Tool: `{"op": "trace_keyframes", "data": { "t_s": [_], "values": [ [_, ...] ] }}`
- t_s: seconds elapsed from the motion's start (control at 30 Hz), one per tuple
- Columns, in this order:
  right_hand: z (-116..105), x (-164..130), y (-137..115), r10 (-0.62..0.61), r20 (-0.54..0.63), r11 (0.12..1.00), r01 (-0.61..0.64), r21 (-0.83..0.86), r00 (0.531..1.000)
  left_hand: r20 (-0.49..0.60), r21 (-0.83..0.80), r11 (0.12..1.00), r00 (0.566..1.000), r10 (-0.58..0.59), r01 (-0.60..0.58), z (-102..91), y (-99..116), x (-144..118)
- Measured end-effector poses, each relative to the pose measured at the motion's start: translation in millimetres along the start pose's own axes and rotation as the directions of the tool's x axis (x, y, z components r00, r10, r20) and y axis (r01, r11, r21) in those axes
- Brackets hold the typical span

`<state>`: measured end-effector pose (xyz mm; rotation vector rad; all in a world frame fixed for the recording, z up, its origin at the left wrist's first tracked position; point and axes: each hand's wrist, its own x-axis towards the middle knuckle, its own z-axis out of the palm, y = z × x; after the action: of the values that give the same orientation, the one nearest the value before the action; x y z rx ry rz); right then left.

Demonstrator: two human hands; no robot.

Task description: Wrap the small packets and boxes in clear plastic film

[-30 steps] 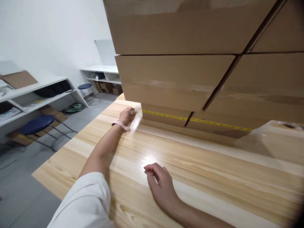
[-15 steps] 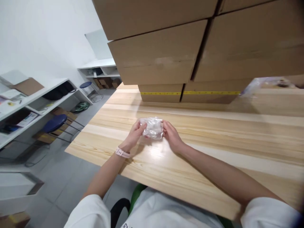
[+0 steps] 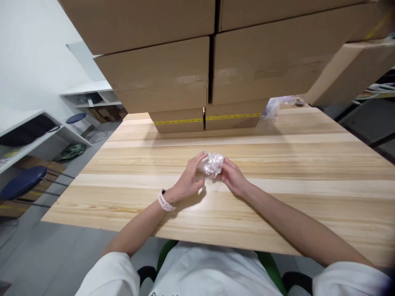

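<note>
Stool (image 3: 23, 183): stood well apart from the hands, beyond the counter (image 3: 117, 172).
Left hand (image 3: 188, 181): fingers were spread open at the left edge of the packet (image 3: 211, 164), thumb apart from it.
Boxes (image 3: 160, 74): rose stacked beyond the packet, blocking reach and view behind; yellow tape (image 3: 182, 121) crossed the lowest row.
Packet: was between the hands; its slick-looking, crinkled plastic could slip or twist, since one hand alone seemed to grip it.
Right hand (image 3: 234, 179): fingers pinched the packet's right edge.
Film (image 3: 274, 107): lay beside the boxes.
</note>
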<state>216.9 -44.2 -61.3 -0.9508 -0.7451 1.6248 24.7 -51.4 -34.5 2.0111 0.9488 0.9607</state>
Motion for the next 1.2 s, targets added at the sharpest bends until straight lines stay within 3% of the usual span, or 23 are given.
{"op": "trace_keyframes", "data": {
  "t_s": [0.1,0.2,0.27,0.33,0.4,0.43,0.53,0.6,0.67,0.7,0.77,0.83,0.9,0.97,1.07,1.13,1.2],
  "values": [
    [5,-4,0,-0.010,0.029,0.996,0.013,-0.087,1.000,-0.089,-0.036,0.998,0.995,-0.048,0.045,1.7,0,-1],
    [4,-8,0,-0.001,0.095,0.980,0.020,-0.196,0.995,-0.225,-0.234,0.962,0.955,-0.194,0.140,-4.5,-8,2],
    [1,-8,1,0.034,0.154,0.974,0.002,-0.226,0.988,-0.355,-0.400,0.899,0.873,-0.334,0.181,-13.5,-16,5],
    [-2,-7,1,0.064,0.225,0.981,-0.019,-0.195,0.972,-0.440,-0.572,0.797,0.747,-0.499,0.195,-25.1,-25,7],
    [-4,-5,2,0.084,0.296,0.990,-0.047,-0.130,0.951,-0.403,-0.746,0.638,0.632,-0.662,0.192,-36.4,-32,9],
    [-4,-4,2,0.096,0.324,0.993,-0.068,-0.096,0.941,-0.327,-0.817,0.539,0.606,-0.725,0.205,-41.0,-34,9],
    [-3,-2,6,0.106,0.306,0.994,-0.095,-0.050,0.946,-0.028,-0.898,0.293,0.623,-0.782,0.327,-47.8,-34,7],
    [-3,0,9,0.017,0.193,0.997,-0.002,-0.079,0.981,0.066,-0.878,0.264,0.647,-0.760,0.399,-46.0,-29,4],
    [-4,2,12,-0.196,0.061,0.956,0.204,-0.211,0.979,0.115,-0.855,0.272,0.674,-0.730,0.441,-40.2,-20,1],
    [-4,2,14,-0.326,0.036,0.893,0.320,-0.317,0.945,0.174,-0.841,0.259,0.690,-0.702,0.476,-36.2,-16,-1],
    [-3,-1,16,-0.525,0.115,0.697,0.504,-0.510,0.843,0.351,-0.795,0.203,0.706,-0.615,0.571,-27.4,-8,-3],
    [0,-6,16,-0.569,0.265,0.549,0.599,-0.582,0.779,0.451,-0.758,0.183,0.705,-0.547,0.626,-19.7,-5,-5],
    [4,-12,16,-0.514,0.341,0.552,0.608,-0.571,0.787,0.397,-0.773,0.225,0.729,-0.558,0.593,-14.7,-5,-6],
    [5,-15,16,-0.445,0.290,0.665,0.530,-0.527,0.847,0.260,-0.799,0.308,0.759,-0.597,0.516,-13.1,-8,-7],
    [1,-12,19,-0.339,0.011,0.860,0.315,-0.401,0.941,0.123,-0.781,0.422,0.776,-0.619,0.461,-14.1,-10,-7],
    [-6,-6,20,-0.269,-0.195,0.935,0.207,-0.288,0.943,0.093,-0.738,0.480,0.776,-0.624,0.475,-15.0,-8,-6],
    [-12,2,19,-0.216,-0.301,0.969,0.165,-0.186,0.929,0.082,-0.697,0.519,0.773,-0.629,0.495,-15.6,-6,-6]
  ]
}}
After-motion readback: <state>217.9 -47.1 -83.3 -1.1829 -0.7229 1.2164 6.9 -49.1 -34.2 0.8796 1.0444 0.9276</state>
